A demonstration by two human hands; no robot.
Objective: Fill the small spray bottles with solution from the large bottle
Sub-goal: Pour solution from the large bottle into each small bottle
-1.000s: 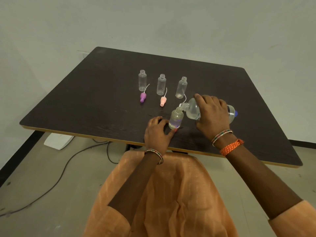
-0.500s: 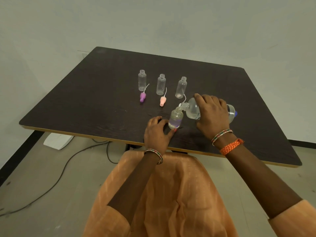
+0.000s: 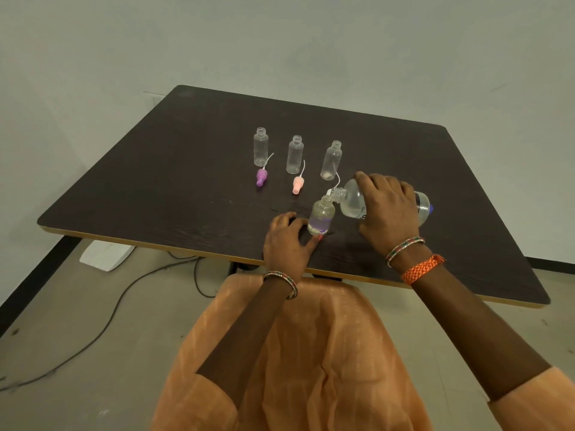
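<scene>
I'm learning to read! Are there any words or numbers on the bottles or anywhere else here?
Large bottle: dark print near the right hand, too small and blurred to read.
Large bottle's far end: a dark band with a blue mark, no readable letters.
Small bottles, spray caps, table: no words or numbers show.

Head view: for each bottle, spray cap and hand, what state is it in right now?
Large bottle: tipped, mouth at the near small bottle's neck.
Near small bottle: upright, uncapped, partly filled.
Left back bottle: upright, uncapped.
Middle back bottle: upright, uncapped.
Right back bottle: upright, uncapped.
Purple spray cap: lying on the table.
Pink spray cap: lying on the table.
Right hand: grips the large bottle.
Left hand: steadies the near small bottle's base.
</scene>
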